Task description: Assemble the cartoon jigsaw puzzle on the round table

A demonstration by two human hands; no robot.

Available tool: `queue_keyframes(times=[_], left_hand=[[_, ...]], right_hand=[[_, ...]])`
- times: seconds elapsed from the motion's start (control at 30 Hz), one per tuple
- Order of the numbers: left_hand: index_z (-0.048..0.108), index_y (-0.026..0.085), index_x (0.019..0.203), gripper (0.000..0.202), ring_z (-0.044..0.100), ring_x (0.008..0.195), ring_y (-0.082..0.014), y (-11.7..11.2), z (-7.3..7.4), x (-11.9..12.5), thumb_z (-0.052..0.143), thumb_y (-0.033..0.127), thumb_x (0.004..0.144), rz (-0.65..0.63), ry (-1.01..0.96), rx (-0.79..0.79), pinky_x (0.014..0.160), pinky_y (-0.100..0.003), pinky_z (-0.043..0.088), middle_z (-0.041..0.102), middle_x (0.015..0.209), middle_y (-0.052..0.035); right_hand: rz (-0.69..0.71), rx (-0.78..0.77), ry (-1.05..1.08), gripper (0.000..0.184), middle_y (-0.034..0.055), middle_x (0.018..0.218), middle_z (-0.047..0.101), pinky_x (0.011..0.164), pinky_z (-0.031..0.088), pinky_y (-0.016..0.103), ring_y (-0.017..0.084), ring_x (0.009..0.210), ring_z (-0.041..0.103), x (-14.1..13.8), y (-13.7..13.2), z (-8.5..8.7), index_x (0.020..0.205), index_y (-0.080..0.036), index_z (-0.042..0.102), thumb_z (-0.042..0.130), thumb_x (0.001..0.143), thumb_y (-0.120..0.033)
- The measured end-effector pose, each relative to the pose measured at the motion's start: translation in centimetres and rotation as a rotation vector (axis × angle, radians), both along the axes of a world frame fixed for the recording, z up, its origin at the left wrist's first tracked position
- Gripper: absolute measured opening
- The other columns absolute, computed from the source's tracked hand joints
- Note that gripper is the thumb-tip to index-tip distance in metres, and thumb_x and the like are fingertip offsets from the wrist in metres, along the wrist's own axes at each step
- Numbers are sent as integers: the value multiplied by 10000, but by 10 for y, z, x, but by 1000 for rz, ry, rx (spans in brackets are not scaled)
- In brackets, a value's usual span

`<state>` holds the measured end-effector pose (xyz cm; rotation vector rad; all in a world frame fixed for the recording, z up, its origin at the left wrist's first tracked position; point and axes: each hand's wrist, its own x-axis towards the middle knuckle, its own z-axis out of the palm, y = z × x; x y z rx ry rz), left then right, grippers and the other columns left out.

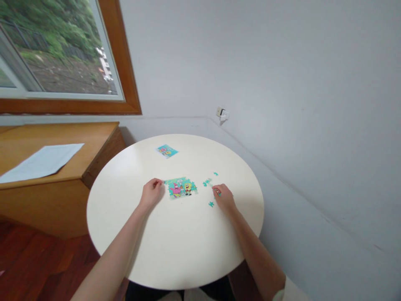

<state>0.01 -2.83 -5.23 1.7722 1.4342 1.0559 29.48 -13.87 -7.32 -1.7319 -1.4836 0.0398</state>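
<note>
On the worktop [166, 251], the part-joined puzzle [181, 188] lies between your left hand [151, 194] and right hand [224, 197]. Both hands' fingers are bent; their grip cannot be told. You appear to be selecting loose pieces [211, 204]; next likely calls for matching outlines.

Your left forearm [124, 236] and right forearm [251, 241] uncovered, slender, tapering to wrists. Your left fingers [156, 182] and right fingers [221, 188] bare. Pale off-white sleeve [293, 291] on your right arm, hem near elbow. Dark, near-black clothing [138, 291] at your lap, lighter greyish fabric [194, 295] between; details too small to tell.
</note>
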Motion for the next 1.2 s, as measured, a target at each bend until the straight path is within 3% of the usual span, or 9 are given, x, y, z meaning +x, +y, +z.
queue_keyframes(times=[0.17, 0.87, 1.2], left_hand=[[621, 180, 712, 225, 633, 750, -195, 0, -1, 0, 425, 290, 685, 9, 9, 8, 740, -282, 481, 711, 774, -61], [625, 177, 726, 232, 642, 755, -199, 0, 0, 0, 421, 284, 693, -12, 1, -7, 731, -288, 481, 718, 781, -65], [623, 172, 724, 239, 639, 744, -191, 1, -2, 0, 412, 279, 692, 2, 14, -4, 726, -278, 478, 713, 778, -62]], right_hand=[[13, -7, -20, 194, 31, 769, 639, 718, 498, 315, 158, 667, 577, 0, -2, -7, 761, -209, 660, 473, 742, -161], [34, -33, -27, 187, 46, 755, 640, 737, 483, 332, 180, 712, 582, 0, -5, -6, 781, -199, 657, 471, 764, -181], [-52, 129, 121, 279, 73, 802, 672, 685, 480, 319, 179, 696, 582, -3, -8, 2, 827, -176, 662, 406, 811, -283]])
